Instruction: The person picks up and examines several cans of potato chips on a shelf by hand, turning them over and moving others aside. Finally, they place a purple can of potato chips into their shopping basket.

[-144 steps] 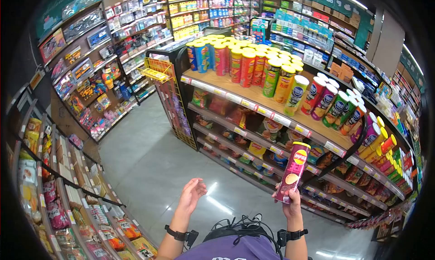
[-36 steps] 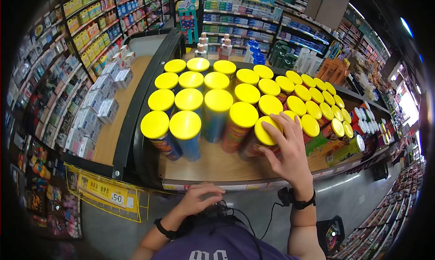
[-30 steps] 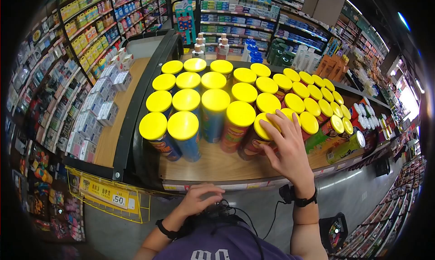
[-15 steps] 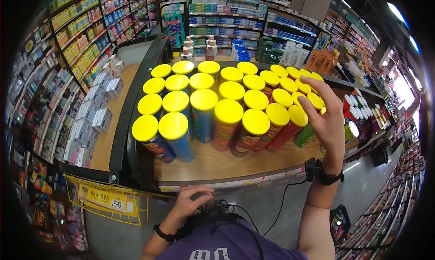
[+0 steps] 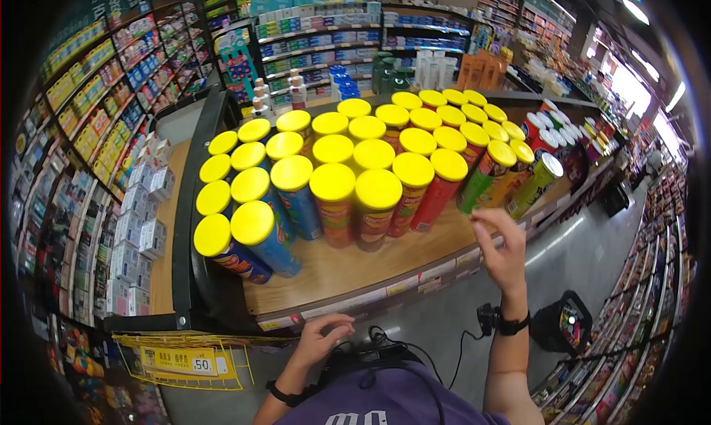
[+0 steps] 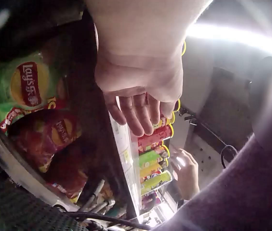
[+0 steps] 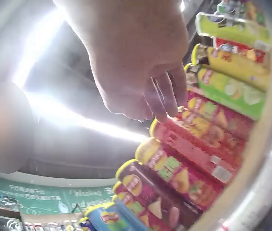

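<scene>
In the head view, rows of tall potato chip cans with yellow lids stand upright on the wooden shelf top. A maroon can (image 5: 375,214) is at the front, between a pinkish-red can and a red one (image 5: 442,194). My right hand (image 5: 505,253) hovers off the shelf's front edge, fingers loosely bent and holding nothing, nearest the green can (image 5: 485,177). The right wrist view has this hand (image 7: 143,67) overlapping the row of cans. My left hand (image 5: 323,337) hangs relaxed before my body, below the shelf edge; in the left wrist view its fingers (image 6: 137,113) point down, holding nothing.
A lime can with a white lid (image 5: 539,179) stands farther right. A yellow wire rack (image 5: 192,362) with a price sign juts out at the left end. White boxes (image 5: 141,217) line the side shelf. A black basket (image 5: 564,323) is on the floor at right. Chip bags (image 6: 30,84) fill lower shelves.
At first my right hand held a maroon chip can. Later it touched the lid of that front-row can, then left it and drew back right and down. The view turned right.
</scene>
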The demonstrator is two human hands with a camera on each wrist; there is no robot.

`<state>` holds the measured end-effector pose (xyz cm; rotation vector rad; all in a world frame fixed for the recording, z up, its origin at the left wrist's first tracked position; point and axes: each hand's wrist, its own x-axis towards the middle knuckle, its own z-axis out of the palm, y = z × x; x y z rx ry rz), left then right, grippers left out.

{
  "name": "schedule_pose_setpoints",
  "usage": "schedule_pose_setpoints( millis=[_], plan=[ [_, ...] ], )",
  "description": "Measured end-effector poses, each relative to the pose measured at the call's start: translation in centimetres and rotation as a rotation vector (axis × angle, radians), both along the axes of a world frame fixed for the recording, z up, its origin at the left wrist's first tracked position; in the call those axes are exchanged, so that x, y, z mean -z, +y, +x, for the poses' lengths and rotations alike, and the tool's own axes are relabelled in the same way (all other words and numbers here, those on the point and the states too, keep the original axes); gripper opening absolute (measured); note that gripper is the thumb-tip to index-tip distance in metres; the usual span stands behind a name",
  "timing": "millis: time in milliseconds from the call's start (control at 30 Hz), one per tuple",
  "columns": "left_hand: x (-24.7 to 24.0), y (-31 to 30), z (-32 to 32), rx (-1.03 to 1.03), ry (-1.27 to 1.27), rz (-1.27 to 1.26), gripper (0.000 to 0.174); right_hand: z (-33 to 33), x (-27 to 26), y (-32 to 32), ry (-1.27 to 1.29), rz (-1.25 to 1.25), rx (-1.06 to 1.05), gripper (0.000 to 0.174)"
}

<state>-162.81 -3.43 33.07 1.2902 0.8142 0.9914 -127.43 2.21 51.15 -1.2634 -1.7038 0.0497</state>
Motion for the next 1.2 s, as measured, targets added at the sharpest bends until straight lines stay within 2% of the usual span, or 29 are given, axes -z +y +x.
schedule_pose_setpoints(
  millis=[67, 133, 200, 400, 533, 700, 833, 1000, 1200],
  plan=[
    [0.9, 0.4, 0.6, 0.053, 0.037, -0.028, 0.02, 1.0, 3.9, -2.6, 0.016, -0.05, 0.04, 0.018],
    [1.3, 0.5, 1.7, 0.117, 0.053, -0.085, 0.02, 1.9, 7.5, -5.3, 0.174, -0.195, 0.106, 0.018],
    [1.5, 0.8, 3.0, 0.166, 0.064, -0.056, 0.021, 3.2, 10.7, -7.9, 0.213, -0.259, 0.138, 0.017],
    [0.5, 0.8, 11.6, 0.302, 0.149, -0.06, 0.021, 10.5, 15.7, -15.3, 0.309, -0.461, 0.249, 0.019],
    [0.0, -0.4, 21.5, 0.396, 0.238, 0.01, 0.02, 18.1, 19.4, -21.6, 0.455, -0.511, 0.374, 0.019],
    [1.8, -3.8, 38.7, 0.54, 0.18, -0.08, 0.02, 27.4, 22.5, -31.0, 0.547, -0.591, 0.469, 0.021],
    [1.0, -6.4, 51.4, 0.714, 0.138, -0.104, 0.018, 34.3, 23.8, -39.3, 0.61, -0.679, 0.671, 0.022],
    [2.1, -8.2, 63.2, 0.878, 0.271, -0.06, 0.019, 40.5, 28.0, -47.7, 0.77, -0.532, 0.978, 0.022],
    [5.5, -9.5, 77.7, 1.018, 0.255, -0.088, 0.019, 47.8, 30.8, -53.4, 0.995, -0.547, 1.182, 0.023]
  ],
)
